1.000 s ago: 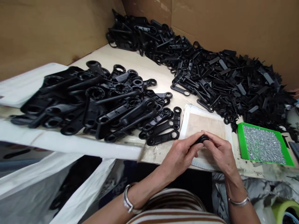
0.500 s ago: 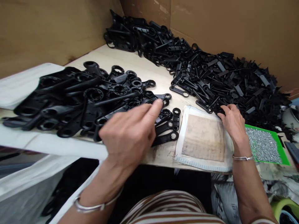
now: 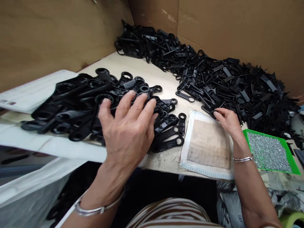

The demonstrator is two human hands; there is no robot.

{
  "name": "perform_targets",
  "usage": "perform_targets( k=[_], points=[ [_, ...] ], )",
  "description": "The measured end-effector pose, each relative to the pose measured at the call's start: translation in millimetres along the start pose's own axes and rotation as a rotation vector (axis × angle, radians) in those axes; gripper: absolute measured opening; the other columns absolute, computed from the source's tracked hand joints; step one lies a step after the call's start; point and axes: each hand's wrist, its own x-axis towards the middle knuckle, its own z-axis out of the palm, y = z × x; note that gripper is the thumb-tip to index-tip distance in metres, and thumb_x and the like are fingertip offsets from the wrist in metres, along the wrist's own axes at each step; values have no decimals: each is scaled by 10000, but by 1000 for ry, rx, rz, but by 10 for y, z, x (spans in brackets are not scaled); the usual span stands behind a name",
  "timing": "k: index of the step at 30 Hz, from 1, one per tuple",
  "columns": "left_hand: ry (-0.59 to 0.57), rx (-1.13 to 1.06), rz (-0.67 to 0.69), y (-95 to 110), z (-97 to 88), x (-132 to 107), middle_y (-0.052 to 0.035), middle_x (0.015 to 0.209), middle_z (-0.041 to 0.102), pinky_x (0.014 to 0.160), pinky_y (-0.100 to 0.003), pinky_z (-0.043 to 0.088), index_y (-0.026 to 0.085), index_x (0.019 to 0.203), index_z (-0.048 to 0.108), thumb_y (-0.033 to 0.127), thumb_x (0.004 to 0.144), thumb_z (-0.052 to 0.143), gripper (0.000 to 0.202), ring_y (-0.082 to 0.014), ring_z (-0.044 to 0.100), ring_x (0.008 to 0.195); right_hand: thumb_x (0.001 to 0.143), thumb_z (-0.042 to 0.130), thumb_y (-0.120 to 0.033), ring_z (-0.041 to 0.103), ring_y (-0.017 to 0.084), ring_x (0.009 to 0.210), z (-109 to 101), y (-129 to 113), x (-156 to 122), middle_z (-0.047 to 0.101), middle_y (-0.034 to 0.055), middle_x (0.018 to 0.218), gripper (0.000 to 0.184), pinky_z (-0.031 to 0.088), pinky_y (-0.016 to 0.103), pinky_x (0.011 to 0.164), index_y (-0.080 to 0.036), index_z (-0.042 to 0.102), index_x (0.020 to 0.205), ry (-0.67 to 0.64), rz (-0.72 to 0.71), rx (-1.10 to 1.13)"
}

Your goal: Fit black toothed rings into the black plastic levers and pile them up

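Observation:
My left hand is over the near heap of black plastic handle-like parts, which have ringed ends. Its fingers are spread and bent, the tips reaching down onto the heap; whether they touch a part is hard to tell. On the other side, my right hand pinches at the front edge of the far pile of smaller black plastic pieces. A dark piece meets its thumb and fingertip, mostly lost among the others. Just in front of that hand lies a square cloth pad with a stained middle.
A green tray of small silver screws sits at the right. Cardboard walls stand behind the table. A white lid-like panel lies at the left, and a white strip runs along the front edge.
My left hand has gone from a closed, blurred fist to spread fingers, slightly farther left over the heap. My right hand has shifted a little left along the pile's edge. The view has tilted slightly.

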Motion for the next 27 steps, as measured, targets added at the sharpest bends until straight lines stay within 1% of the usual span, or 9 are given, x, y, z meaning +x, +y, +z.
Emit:
perform_targets(
  k=[5, 9, 11, 14, 16, 18, 21, 24, 27],
  points=[
    [98, 25, 223, 35, 62, -154, -76, 1319, 641, 1177, -568, 238, 256, 1204, 634, 195, 897, 586, 316, -292, 503, 1325, 859, 566, -371, 676, 258, 989, 157, -25, 0, 738, 80, 1119, 298, 500, 400, 871, -237, 747, 1053, -1, -18, -50],
    [80, -11, 411, 157, 133, -279, -147, 1271, 660, 1130, -550, 334, 152, 1183, 612, 73, 886, 541, 316, -301, 516, 1313, 880, 559, -363, 671, 253, 996, -91, 71, -208, 719, 119, 1127, 314, 511, 404, 891, -180, 741, 1059, 127, -103, -33],
    [22, -87, 482, 275, 170, -329, -166, 1296, 640, 1140, -535, 328, 119, 1205, 591, 25, 885, 492, 348, -295, 467, 1357, 867, 604, -384, 666, 264, 1021, -287, 78, -423, 702, 129, 1146, 290, 529, 415, 880, -183, 752, 1015, 199, -241, -13],
    [-142, -234, 586, 491, 220, -366, -167, 1390, 568, 1184, -556, 231, 113, 1282, 537, 43, 911, 475, 383, -289, 368, 1423, 888, 626, -335, 684, 215, 991, -534, -10, -800, 728, 76, 1059, 186, 559, 359, 858, -246, 759, 982, -114, -505, 108],
    [-347, -404, 602, 626, 250, -368, -155, 1382, 577, 1188, -573, 200, 133, 1303, 522, 90, 928, 488, 380, -281, 414, 1395, 889, 642, -320, 699, 183, 919, -610, -81, -988, 734, 62, 1011, 162, 575, 302, 799, -251, 760, 976, -350, -619, 278],
    [-621, -651, 485, 729, 282, -366, -117, 1191, 695, 1142, -517, 328, 153, 1221, 584, 116, 929, 489, 309, -243, 611, 1189, 876, 664, -329, 701, 178, 879, -600, -102, -1073, 734, 65, 999, 161, 582, 301, 777, -247, 761, 975, -445, -616, 462],
    [-919, -1067, 16, 805, 337, -377, -61, 861, 721, 799, -325, 559, 139, 1003, 655, 199, 917, 503, 185, -165, 684, 758, 850, 692, -356, 702, 216, 894, -453, -13, -1050, 732, 89, 1054, 163, 597, 382, 778, -248, 768, 945, -292, -434, 731],
    [-946, -1406, -412, 808, 381, -400, -130, 1077, 680, 557, -234, 510, 124, 1102, 615, 280, 874, 564, 281, -153, 657, 732, 812, 728, -298, 706, 222, 882, -238, 80, -1000, 719, 94, 1122, 131, 612, 405, 743, -243, 759, 927, 2, -204, 877],
    [-941, -1601, -561, 791, 409, -412, -153, 1286, 587, 536, -207, 473, 179, 1244, 567, 258, 816, 629, 439, -160, 645, 839, 770, 755, -246, 711, 209, 892, -51, 21, -1017, 726, 71, 1097, 146, 624, 377, 755, -233, 745, 915, 132, -114, 817]
  ],
)
